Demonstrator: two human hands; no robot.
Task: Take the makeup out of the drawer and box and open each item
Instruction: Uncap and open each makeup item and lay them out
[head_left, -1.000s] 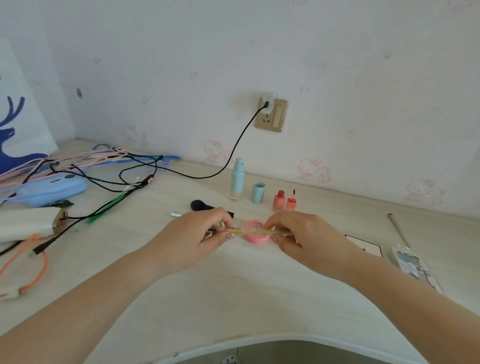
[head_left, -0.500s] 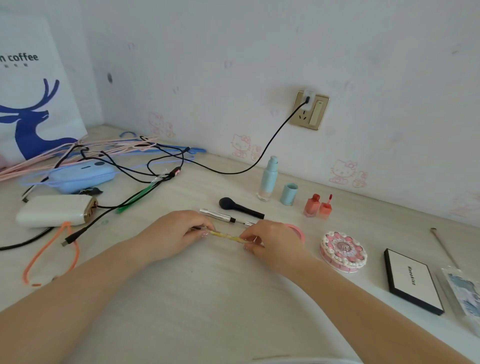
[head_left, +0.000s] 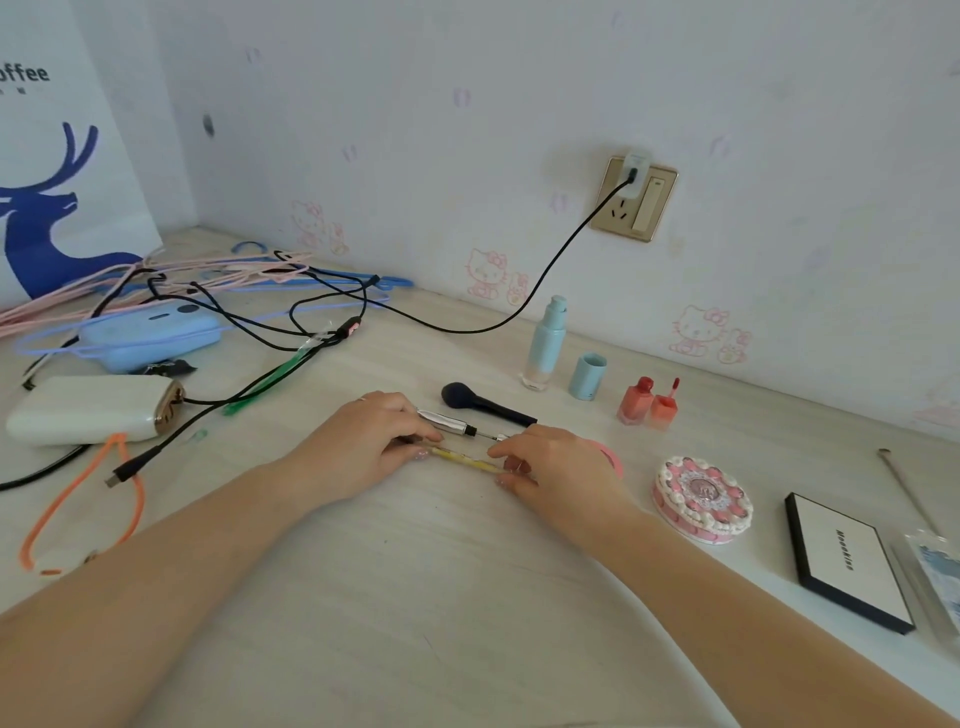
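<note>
Both my forearms reach in over the desk (head_left: 467, 597), meeting at centre, knuckles up. My left hand (head_left: 363, 447) pinches one end of a thin yellow pen (head_left: 467, 460); my right hand (head_left: 556, 470) pinches the other, fingertips curled tight around it, the pen held level just above the desktop. Behind my fingers lie a silver pen (head_left: 447, 421) and a dark brush (head_left: 483, 402). Farther back stand a blue bottle (head_left: 545, 345), its cap (head_left: 587, 376) and two red lip tints (head_left: 647, 402). A pink compact (head_left: 701, 499) and a black-edged palette (head_left: 847, 561) sit to my right. Compared with half a second ago, my hands hold the same grip on the pen, spread no wider. A second ago, only a corner of the palette showed.
</note>
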